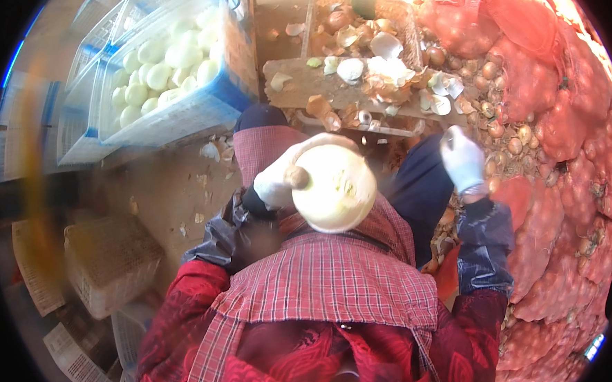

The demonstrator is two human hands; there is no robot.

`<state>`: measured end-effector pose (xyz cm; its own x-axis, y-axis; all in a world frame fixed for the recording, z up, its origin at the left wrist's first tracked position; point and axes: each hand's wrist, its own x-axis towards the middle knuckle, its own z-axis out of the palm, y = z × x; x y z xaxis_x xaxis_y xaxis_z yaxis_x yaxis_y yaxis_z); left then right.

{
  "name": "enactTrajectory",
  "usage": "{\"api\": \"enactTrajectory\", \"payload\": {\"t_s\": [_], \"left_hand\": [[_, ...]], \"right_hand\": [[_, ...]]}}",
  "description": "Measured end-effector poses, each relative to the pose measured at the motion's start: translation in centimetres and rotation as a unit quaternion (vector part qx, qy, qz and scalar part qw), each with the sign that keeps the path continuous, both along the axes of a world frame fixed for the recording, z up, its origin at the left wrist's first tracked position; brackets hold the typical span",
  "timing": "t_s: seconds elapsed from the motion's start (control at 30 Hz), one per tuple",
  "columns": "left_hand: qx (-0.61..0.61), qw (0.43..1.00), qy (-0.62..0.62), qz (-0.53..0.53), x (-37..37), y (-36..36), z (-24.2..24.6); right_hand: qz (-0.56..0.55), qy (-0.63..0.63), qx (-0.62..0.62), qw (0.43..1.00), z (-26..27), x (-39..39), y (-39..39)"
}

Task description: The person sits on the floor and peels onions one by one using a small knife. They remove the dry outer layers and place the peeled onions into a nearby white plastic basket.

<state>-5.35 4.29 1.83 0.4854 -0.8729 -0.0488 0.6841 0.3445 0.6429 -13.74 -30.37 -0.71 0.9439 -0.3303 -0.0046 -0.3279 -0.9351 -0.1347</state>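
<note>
My left hand [281,176], in a whitish glove, is shut on a large peeled onion [337,192] held up close to the camera above my lap. A brown root end or similar round spot shows by the thumb. To the right, over my dark trouser leg, my gloved right hand [461,157] has its fingers curled; whether it holds something small is unclear. In front of my knees a wooden board [290,97] carries onion skins [389,84] and pale onion pieces. Behind it stands a plastic crate [308,30] with unpeeled onions and skins.
Peeled onions [159,74] fill a blue-and-white plastic crate [185,114] at the upper left. Red mesh sacks of onions [575,195] are heaped along the right, with loose onions [516,145] beside them. Skins litter the floor. A worn basket [113,258] sits at the lower left.
</note>
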Motion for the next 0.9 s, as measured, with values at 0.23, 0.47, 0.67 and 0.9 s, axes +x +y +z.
{"api": "enactTrajectory", "payload": {"t_s": [0.23,0.47,0.67,0.9], "left_hand": [[0.075,0.994,-0.068,0.043,1.0,0.7,-0.8],[0.07,0.994,-0.04,0.079,0.9,0.6,-1.5],[0.079,0.995,-0.038,0.056,1.0,1.2,-1.4],[0.053,0.995,-0.038,0.078,1.3,1.1,-4.1]], "right_hand": [[0.241,-0.213,0.135,0.937,5.9,0.5,8.0],[0.357,-0.154,0.059,0.919,6.6,-1.2,11.8],[0.136,-0.051,-0.104,0.984,0.7,-0.2,3.1],[0.229,-0.143,0.113,0.956,4.7,0.6,10.5]]}}
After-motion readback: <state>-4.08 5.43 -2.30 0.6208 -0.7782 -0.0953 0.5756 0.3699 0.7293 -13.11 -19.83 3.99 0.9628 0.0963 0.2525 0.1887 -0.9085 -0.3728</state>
